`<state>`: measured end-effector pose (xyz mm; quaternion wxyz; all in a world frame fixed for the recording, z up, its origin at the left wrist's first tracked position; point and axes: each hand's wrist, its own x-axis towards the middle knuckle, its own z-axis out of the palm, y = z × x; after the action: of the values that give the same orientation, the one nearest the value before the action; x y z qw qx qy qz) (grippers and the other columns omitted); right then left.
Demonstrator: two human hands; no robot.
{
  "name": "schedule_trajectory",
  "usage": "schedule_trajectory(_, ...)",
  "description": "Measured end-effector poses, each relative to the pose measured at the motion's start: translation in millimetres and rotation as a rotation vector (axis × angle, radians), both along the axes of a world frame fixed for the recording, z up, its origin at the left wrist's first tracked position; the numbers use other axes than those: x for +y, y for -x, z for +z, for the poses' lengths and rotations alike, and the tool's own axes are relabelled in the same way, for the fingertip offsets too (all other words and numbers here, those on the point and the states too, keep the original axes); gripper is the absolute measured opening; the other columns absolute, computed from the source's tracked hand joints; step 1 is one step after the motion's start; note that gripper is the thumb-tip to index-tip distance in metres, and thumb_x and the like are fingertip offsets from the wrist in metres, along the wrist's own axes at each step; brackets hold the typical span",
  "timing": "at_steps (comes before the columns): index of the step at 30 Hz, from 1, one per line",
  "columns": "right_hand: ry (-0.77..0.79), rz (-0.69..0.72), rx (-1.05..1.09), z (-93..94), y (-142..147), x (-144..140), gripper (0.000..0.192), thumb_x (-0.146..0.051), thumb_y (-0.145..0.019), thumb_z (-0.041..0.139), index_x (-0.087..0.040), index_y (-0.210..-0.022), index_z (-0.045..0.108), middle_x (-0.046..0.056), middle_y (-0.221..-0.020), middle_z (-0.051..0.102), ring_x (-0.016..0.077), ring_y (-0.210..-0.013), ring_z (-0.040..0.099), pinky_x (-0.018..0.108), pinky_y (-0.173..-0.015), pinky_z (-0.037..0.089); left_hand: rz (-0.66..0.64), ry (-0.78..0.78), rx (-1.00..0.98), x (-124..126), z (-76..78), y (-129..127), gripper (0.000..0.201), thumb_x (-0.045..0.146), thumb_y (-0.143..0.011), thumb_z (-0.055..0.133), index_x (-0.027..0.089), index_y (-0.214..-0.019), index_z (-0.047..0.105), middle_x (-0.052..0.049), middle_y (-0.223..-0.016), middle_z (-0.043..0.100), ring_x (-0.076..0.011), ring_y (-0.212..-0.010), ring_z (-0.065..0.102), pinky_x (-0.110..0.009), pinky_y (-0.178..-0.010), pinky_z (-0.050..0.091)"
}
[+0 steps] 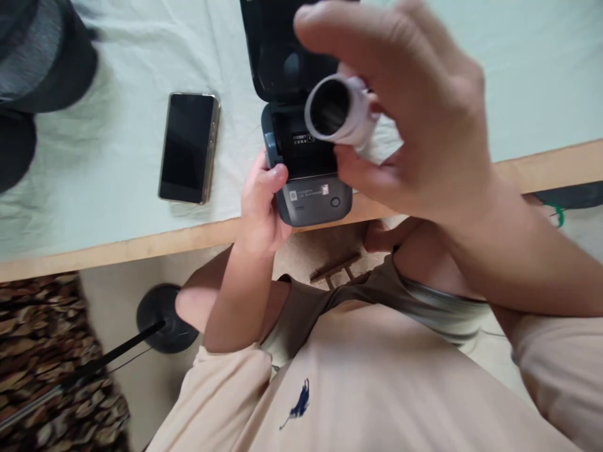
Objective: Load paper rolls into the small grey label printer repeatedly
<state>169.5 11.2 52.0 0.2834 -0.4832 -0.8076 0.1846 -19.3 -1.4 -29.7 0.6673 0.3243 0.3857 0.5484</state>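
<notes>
My left hand [264, 204] grips the near left side of a dark grey label printer [313, 204], its thumb over the edge. The printer's black lid [276, 53] is swung up and away, showing a black compartment with small white printing inside. Over the compartment's right side, my right hand [414, 107] holds a white paper roll [355, 119] between its fingers. The roll's dark hollow end points toward the left and up at me. My right hand hides part of the lid and the printer's right edge.
A phone [188, 147] with a dark screen lies left of the printer on the pale green cloth [127, 157]. Black rounded objects [51, 56] stand at the far left. The table's wooden edge [188, 249] runs below. A black round stand base [164, 317] is on the floor.
</notes>
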Motion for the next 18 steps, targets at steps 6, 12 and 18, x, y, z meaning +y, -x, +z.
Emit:
schedule_trajectory(6,-0.119,-0.026,-0.385,-6.9,18.4,6.1,0.050,-0.018,-0.085,0.054,-0.028,-0.132,0.069,0.001,-0.102,0.078,0.0321,-0.105,0.076,0.051,-0.099,0.052,-0.012,-0.025,-0.059,-2.5,3.8,-1.7,0.021,0.041,-0.087,0.077,0.028,-0.103,0.074,-0.005,-0.111,0.080,-0.0337,-0.144,0.061,-0.042,-0.104,0.062)
schedule_trajectory(12,0.067,-0.108,-0.323,-0.4,29.6,4.6,0.016,-0.030,-0.098,0.053,-0.029,-0.090,0.067,0.004,-0.085,0.070,0.0330,-0.106,0.071,0.055,-0.105,0.044,-0.011,-0.036,-0.137,-4.5,4.4,-1.0,0.012,0.036,-0.091,0.075,0.026,-0.098,0.075,-0.003,-0.091,0.076,-0.0305,-0.136,0.066,-0.038,-0.106,0.060)
schedule_trajectory(18,-0.068,0.163,-0.311,-4.7,26.4,-3.4,0.036,-0.045,-0.106,0.040,-0.031,-0.086,0.066,-0.001,-0.087,0.076,0.0264,-0.103,0.073,0.050,-0.099,0.049,0.007,-0.058,-0.159,-4.6,5.1,0.9,0.020,0.041,-0.098,0.064,0.027,-0.088,0.074,-0.005,-0.092,0.076,-0.0309,-0.136,0.065,-0.040,-0.106,0.060)
